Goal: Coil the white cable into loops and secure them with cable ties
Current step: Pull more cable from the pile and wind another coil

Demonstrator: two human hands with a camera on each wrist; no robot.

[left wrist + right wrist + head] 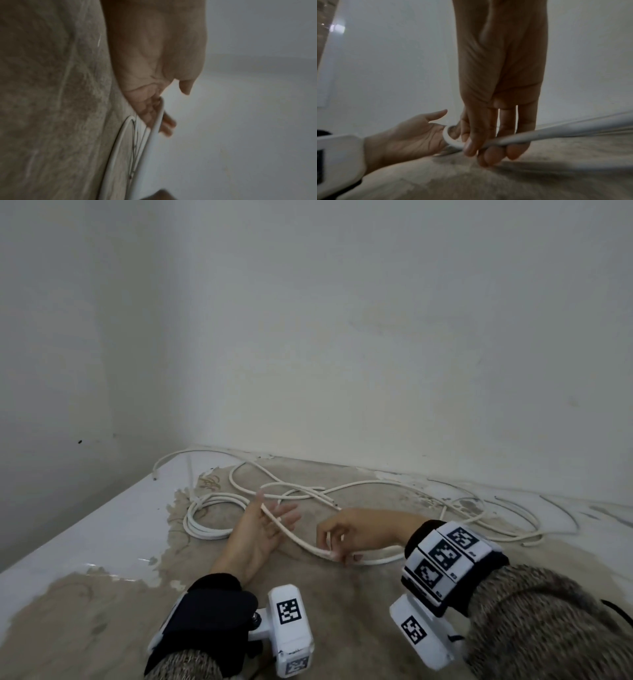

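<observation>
From the head view, no readable words show; only black-and-white square code markers sit on the wrist-worn cameras (290, 619). The white cable (301, 539) sprawls over the worn surface (102, 604), a few loops gathered at the left. The left hand (260, 529) lies palm up, fingers straight, cable across them. The right hand (346, 537) pinches the cable, its grip clamped. The left wrist view alone shows the cable running over the straight fingers (150, 112). The right wrist view alone shows thumb and fingertips (469, 147) closed around the cable (539, 136).

Smooth white plastic-looking cable (298, 537), rough worn tabletop (342, 628)
</observation>
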